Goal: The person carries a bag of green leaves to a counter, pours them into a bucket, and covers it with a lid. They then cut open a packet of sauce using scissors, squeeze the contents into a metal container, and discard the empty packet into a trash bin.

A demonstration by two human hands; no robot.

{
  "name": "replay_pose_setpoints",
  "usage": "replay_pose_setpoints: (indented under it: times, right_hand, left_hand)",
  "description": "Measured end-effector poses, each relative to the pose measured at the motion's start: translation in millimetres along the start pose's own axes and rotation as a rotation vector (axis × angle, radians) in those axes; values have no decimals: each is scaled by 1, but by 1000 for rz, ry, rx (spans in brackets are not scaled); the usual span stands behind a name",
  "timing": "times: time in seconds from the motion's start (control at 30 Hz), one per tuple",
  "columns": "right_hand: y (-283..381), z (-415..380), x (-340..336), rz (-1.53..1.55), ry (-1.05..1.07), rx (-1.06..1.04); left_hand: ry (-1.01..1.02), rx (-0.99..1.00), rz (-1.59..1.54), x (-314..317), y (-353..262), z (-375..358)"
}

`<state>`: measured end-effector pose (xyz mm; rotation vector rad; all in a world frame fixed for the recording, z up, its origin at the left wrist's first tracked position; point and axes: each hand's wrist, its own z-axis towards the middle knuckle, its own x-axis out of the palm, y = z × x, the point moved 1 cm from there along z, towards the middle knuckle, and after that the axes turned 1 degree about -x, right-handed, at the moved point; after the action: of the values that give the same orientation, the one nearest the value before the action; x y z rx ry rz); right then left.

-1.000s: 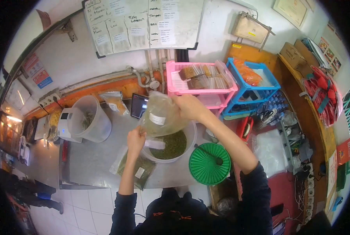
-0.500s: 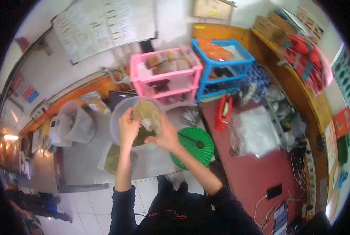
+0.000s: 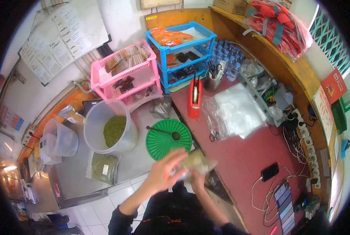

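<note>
Your left hand and right hand both close on a crumpled clear plastic bag, blurred, held close to your body above the near counter edge. Just beyond it lies a green round lid with a dark scoop resting on it. Left of the lid stands a translucent bucket holding green dried leaves; a sealed packet of leaves lies on the steel counter in front of it.

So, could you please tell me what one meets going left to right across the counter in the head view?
Small clear bucket → big bucket of green leaves → green lid → red tape dispenser → clear plastic bags → black phone.
</note>
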<state>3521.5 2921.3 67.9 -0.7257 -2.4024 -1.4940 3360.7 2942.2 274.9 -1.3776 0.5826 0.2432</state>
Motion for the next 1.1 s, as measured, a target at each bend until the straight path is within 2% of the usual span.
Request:
replay_pose_setpoints:
  times: [0.1, 0.17, 0.2, 0.27, 0.33, 0.37, 0.4, 0.43, 0.5, 0.53, 0.57, 0.6, 0.63, 0.67, 0.73, 0.77, 0.83, 0.97, 1.07, 1.1]
  right_hand:
    - [-37, -25, -70, 200, -124, 325]
    - [-99, 0, -145, 424, -190, 513]
    - [-128, 29, -178, 422, -184, 513]
    - [-166, 87, -222, 462, -319, 218]
    - [-141, 143, -191, 641, -558, 24]
    - [-131, 153, -163, -182, -782, -20]
    - [-123, 155, -136, -1027, -917, -74]
    - [-118, 162, -117, -1248, -935, -97]
    - [-111, 186, -88, -1321, -819, -84]
    - [-107, 199, -78, -1354, -774, -85]
    - [-102, 212, -67, -1380, -729, -97]
    - [-98, 224, -61, -1409, -689, -109]
    - [-94, 235, -52, -1438, -649, -123]
    - [-91, 244, -44, -1465, -606, -137]
    - [-84, 259, -29, -1513, -521, -159]
    - [-81, 266, -22, -1539, -475, -170]
    - [-72, 274, -7, -1582, -371, -180]
    - [-49, 235, 13, -1676, -108, -179]
    - [-34, 149, 8, -1877, 259, -59]
    - [-30, 132, 5, -1936, 378, -124]
  left_hand:
    - [87, -112, -268, 20, 18, -34]
    - [161, -240, -386, 30, 30, -52]
    - [215, -322, -428, 34, 42, -61]
    - [200, -450, -544, 52, 73, -82]
    - [111, -519, -493, 55, 92, -97]
    - [97, -527, -492, 57, 107, -107]
    - [24, -578, -469, 58, 125, -119]
    - [-45, -634, -445, 57, 142, -131]
    - [-254, -762, -369, 44, 175, -152]
    - [-360, -774, -226, 34, 192, -163]
    - [-484, -802, -156, 22, 207, -174]
    - [-651, -745, -113, 13, 227, -191]
    - [-735, -788, -60, 2, 231, -194]
    - [-779, -948, 41, -7, 232, -195]
    - [-706, -747, 547, -10, 254, -207]
    - [-709, -761, 546, -9, 259, -207]
    - [-606, -812, 733, -12, 264, -200]
    - [-537, -789, 859, -26, 279, -208]
    - [-669, -710, 789, -50, 278, -207]
    - [-712, -716, 744, -66, 277, -208]
